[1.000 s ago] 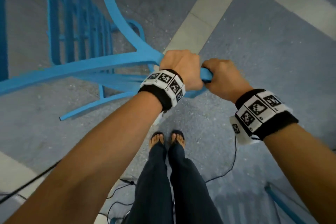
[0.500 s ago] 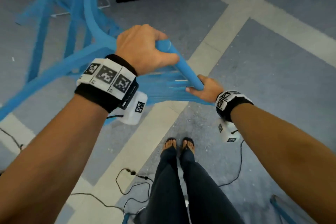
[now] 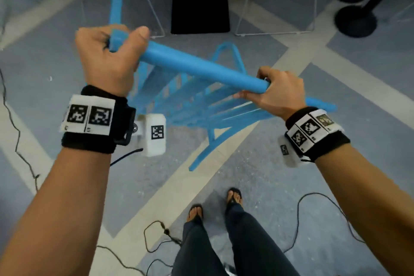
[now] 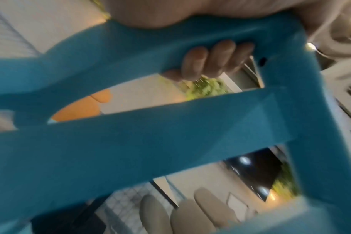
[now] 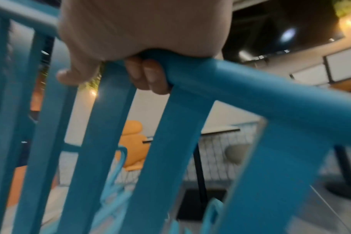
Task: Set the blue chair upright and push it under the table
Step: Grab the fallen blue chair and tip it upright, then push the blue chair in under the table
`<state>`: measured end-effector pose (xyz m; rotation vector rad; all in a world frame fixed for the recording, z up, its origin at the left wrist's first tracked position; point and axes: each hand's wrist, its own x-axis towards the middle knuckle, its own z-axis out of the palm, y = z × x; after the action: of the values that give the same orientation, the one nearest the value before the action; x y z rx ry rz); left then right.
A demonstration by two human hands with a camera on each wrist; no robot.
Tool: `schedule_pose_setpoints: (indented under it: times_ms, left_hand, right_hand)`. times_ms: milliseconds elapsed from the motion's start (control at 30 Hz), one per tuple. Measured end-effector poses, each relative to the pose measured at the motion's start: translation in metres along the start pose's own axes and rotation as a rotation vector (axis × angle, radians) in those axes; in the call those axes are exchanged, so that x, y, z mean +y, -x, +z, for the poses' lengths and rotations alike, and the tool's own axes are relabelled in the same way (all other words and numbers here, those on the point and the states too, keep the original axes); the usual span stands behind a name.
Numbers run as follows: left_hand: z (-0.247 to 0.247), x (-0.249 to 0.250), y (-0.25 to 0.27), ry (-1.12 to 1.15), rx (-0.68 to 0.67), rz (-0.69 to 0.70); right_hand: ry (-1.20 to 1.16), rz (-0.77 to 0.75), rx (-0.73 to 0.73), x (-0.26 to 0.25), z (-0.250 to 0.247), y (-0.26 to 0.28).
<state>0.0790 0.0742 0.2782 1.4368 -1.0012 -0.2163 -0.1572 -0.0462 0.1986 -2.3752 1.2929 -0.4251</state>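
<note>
The blue chair [image 3: 201, 101] is being held by its top rail [image 3: 201, 67], one hand at each end. The left hand [image 3: 109, 58] is wrapped tight round the rail's far, higher end; the right hand [image 3: 277, 94] is clamped round the nearer, lower end, fingers [image 5: 146, 76] curled underneath. The rail's long axis is running slantwise from one hand to the other, and the seat and legs are hanging below and beyond both hands, tilted, with one leg [image 3: 208, 152] angled down toward the floor. The table base [image 3: 200, 11] is standing beyond the hands, well apart. The chair is judged not yet level; both hands seem needed for lowering, then pushing forward.
</note>
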Motion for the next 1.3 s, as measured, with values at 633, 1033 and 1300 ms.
schedule_pose_setpoints:
  times_ms: [633,1033,1300]
  left_hand:
    - [-0.07,-0.15,0.108,0.16,0.382,-0.672]
    - [-0.043,-0.114,0.12,-0.731,0.064,-0.094]
    - [-0.019,-0.113,0.108,-1.037,-0.175,-0.165]
  right_hand:
    - [0.372,-0.106,-0.101,-0.061,0.077,0.059]
    - [0.183,-0.073,0.053,-0.018,0.066,0.076]
    - [0.367,0.01,0.183,-0.004,0.073,0.059]
